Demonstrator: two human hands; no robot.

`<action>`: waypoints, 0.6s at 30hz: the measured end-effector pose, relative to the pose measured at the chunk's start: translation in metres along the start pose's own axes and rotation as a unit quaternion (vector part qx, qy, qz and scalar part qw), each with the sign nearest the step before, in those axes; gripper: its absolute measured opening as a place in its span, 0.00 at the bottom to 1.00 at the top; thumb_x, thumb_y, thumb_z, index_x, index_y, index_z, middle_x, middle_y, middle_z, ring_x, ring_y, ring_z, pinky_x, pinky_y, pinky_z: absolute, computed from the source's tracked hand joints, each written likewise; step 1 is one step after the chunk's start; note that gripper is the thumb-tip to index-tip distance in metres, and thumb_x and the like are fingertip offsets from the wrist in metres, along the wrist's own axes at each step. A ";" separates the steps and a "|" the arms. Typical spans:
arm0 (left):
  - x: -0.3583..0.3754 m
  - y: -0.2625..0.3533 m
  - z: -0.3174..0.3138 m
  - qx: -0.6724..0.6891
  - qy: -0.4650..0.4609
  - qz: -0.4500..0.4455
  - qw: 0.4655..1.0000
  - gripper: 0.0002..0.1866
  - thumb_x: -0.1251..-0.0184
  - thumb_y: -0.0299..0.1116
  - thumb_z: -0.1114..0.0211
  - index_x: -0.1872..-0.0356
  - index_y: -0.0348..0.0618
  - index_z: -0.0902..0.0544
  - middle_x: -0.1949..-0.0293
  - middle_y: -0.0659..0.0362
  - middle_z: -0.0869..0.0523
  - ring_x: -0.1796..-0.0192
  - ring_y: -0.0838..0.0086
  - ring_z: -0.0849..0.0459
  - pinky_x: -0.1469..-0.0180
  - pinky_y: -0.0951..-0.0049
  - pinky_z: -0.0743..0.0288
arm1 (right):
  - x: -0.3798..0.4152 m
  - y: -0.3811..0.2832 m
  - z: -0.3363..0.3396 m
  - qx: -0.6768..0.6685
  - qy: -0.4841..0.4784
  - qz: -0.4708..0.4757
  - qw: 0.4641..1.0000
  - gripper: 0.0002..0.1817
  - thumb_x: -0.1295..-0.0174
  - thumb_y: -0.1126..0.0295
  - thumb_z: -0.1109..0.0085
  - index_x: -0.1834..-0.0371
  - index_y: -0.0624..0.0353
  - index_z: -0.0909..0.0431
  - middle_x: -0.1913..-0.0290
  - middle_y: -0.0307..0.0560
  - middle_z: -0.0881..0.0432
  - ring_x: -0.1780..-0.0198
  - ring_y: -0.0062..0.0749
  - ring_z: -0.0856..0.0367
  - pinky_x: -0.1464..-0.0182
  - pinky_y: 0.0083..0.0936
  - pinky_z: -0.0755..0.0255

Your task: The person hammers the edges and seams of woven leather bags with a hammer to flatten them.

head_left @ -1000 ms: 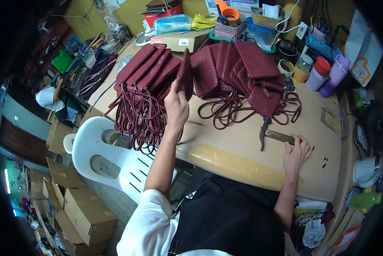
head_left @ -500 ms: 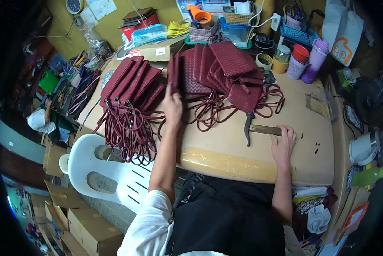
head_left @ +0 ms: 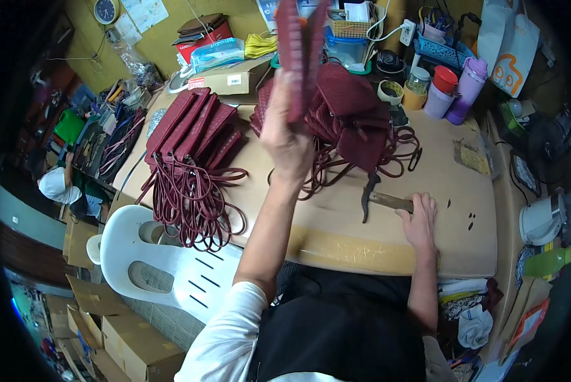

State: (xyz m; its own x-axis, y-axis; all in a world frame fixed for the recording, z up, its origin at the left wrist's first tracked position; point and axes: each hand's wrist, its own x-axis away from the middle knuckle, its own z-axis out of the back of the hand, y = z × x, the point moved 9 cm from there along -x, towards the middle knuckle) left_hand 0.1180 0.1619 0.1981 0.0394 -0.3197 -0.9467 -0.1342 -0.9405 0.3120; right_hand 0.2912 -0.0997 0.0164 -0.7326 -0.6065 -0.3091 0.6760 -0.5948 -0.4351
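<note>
My left hand (head_left: 288,143) is raised above the table, its fingers closed round a burgundy woven pouch (head_left: 300,60) held on edge and blurred by motion. Behind it lies a heap of similar burgundy pouches (head_left: 346,92) with thin straps trailing toward me. At the left, more pouches (head_left: 182,124) lean on one another in a row, their looped straps (head_left: 193,197) hanging over the table edge. My right hand (head_left: 420,219) rests low on the table, closed round the handle end of a hammer (head_left: 390,201). The hammer's dark head lies just below the heap.
The tan-covered table (head_left: 336,219) has a taped front edge. A white plastic chair (head_left: 123,248) stands at its left front. Cups and a purple bottle (head_left: 468,89) stand at the back right, a cardboard box (head_left: 234,79) at the back. Another person (head_left: 62,181) is far left.
My left hand has lifted the pouch up and to the right, away from between the two groups. My right hand and the hammer have shifted slightly toward me.
</note>
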 end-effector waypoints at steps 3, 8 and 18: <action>0.014 0.006 -0.052 -0.105 -0.181 -0.053 0.976 0.35 0.51 0.16 0.37 0.36 0.53 0.24 0.40 0.52 0.21 0.42 0.48 0.22 0.40 0.55 0.26 | 0.016 0.017 0.017 -0.001 -0.023 -0.018 1.000 0.19 0.49 0.68 0.31 0.55 0.57 0.26 0.53 0.52 0.28 0.44 0.50 0.32 0.41 0.47 0.40; 0.107 -0.046 -0.112 -0.152 -0.465 -0.045 0.871 0.32 0.44 0.41 0.28 0.35 0.56 0.24 0.36 0.49 0.24 0.37 0.46 0.26 0.36 0.57 0.29 | 0.036 0.094 0.050 0.046 0.062 -0.100 0.992 0.19 0.49 0.68 0.31 0.55 0.58 0.26 0.54 0.52 0.28 0.45 0.51 0.31 0.41 0.48 0.39; 0.029 0.026 -0.039 0.102 -0.387 -0.042 0.915 0.17 0.42 0.23 0.35 0.52 0.49 0.15 0.45 0.56 0.17 0.40 0.57 0.21 0.34 0.57 0.30 | 0.051 0.073 0.036 -0.389 0.144 -0.124 0.902 0.21 0.33 0.61 0.39 0.43 0.59 0.30 0.41 0.55 0.26 0.45 0.42 0.24 0.44 0.40 0.29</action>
State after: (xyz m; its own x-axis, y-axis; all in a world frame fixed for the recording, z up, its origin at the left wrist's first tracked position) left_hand 0.1542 0.1236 0.1815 -0.6451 0.0055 -0.7641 -0.3488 -0.8918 0.2881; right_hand 0.3058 -0.1933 -0.0007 -0.9195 -0.2771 -0.2788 0.3103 -0.0761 -0.9476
